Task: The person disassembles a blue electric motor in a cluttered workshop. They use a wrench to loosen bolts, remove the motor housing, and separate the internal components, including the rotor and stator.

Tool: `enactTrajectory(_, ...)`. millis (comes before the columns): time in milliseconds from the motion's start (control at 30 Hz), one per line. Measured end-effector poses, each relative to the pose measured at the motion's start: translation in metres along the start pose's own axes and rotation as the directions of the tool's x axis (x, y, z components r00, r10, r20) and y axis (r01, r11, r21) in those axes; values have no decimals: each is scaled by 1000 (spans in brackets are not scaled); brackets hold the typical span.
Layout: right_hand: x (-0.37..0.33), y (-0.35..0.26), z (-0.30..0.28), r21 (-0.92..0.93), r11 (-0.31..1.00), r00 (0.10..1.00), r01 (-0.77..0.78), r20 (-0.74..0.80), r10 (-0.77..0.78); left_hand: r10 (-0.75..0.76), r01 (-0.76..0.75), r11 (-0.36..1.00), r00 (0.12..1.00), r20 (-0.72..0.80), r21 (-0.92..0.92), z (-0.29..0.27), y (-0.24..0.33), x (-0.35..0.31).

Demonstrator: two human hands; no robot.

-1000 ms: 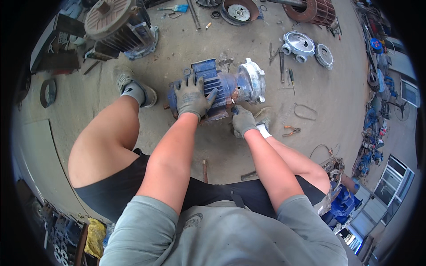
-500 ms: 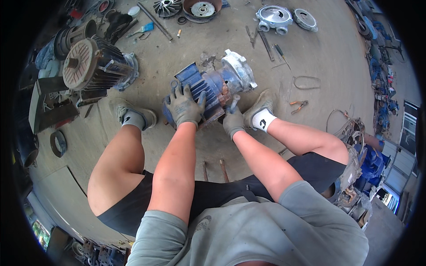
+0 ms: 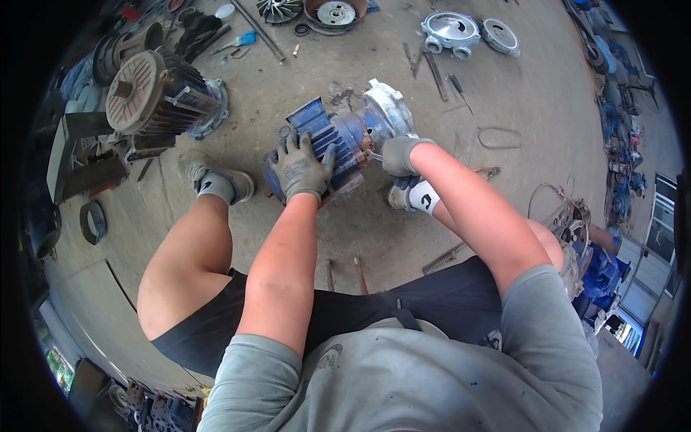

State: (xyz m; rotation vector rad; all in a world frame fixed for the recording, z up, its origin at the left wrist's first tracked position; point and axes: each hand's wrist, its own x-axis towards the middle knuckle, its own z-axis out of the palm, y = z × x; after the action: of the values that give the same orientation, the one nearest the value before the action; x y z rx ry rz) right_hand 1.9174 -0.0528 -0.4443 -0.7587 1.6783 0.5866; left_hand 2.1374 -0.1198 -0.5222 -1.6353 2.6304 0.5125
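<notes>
A blue finned electric motor [image 3: 335, 134] lies on the floor between my feet, with a silver cast flange housing [image 3: 389, 109] at its far right end. My left hand [image 3: 301, 169], in a grey glove, rests on the motor's near left part with its fingers spread over the fins. My gloved right hand [image 3: 403, 156] is closed at the motor's right side, just below the flange. A small metal wrench [image 3: 373, 155] pokes out of it toward the motor's joint; the rest of it is hidden by the fingers.
A larger finned motor [image 3: 162, 97] stands at the left beside a metal frame [image 3: 65, 162]. Silver covers [image 3: 450, 30], a screwdriver [image 3: 458, 88] and pliers [image 3: 489, 172] lie farther off to the right. An impeller [image 3: 279, 10] and a paintbrush [image 3: 243, 39] lie at the back.
My right hand has moved up and to the right, turning over with the forearm swung outward, and the wrench now points left toward the motor. My left hand stays on the motor.
</notes>
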Motion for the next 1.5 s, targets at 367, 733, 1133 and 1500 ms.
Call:
enactTrajectory(367, 5, -71, -51, -447, 890, 995, 90, 15, -94, -10, 10, 1000, 999, 48, -2, -8, -1, 2)
enactTrajectory(733, 85, 14, 167, 185, 979, 755, 88, -654, 56, -30, 31, 999, 998, 55, -21, -9, -1, 1)
enactTrajectory(1133, 16, 63, 104, 129, 955, 858, 266, -483, -174, -23, 25, 999, 998, 51, -33, -11, -1, -1)
enactTrajectory(1500, -29, -37, -51, -245, 969, 997, 36, 75, -18, -39, 44, 998, 995, 96, -45, -15, -1, 2)
